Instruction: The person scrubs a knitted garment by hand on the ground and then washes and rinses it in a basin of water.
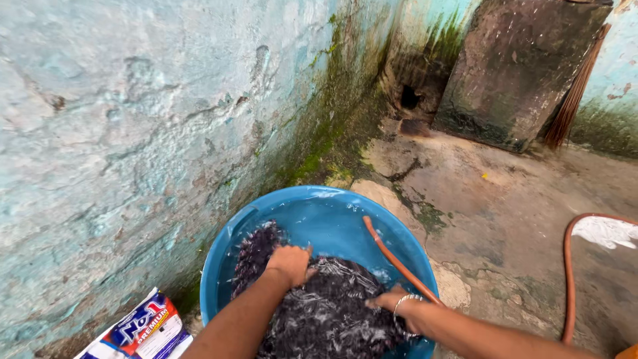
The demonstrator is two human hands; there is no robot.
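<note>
Low in the middle of the frame sits one round blue tub [234, 247] on a stained concrete floor [512, 219], close against a flaking pale-blue wall [133, 133]. Inside it lies one heap of dark wet cloth [325, 312], black-purple with pale streaks and soap foam, filling most of the tub and sitting in shallow water. Two hands work it: the left hand [290, 263] is curled, fingers pressed together into the cloth near the tub's centre; the right hand [392, 304], with a bangle at its wrist, grips the cloth's right edge, fingers partly buried. One orange hose [397, 262] runs over the tub's right rim and loops along the floor at right. One printed packet [143, 330] lies at lower left. One broom [573, 93] leans at upper right.
</note>
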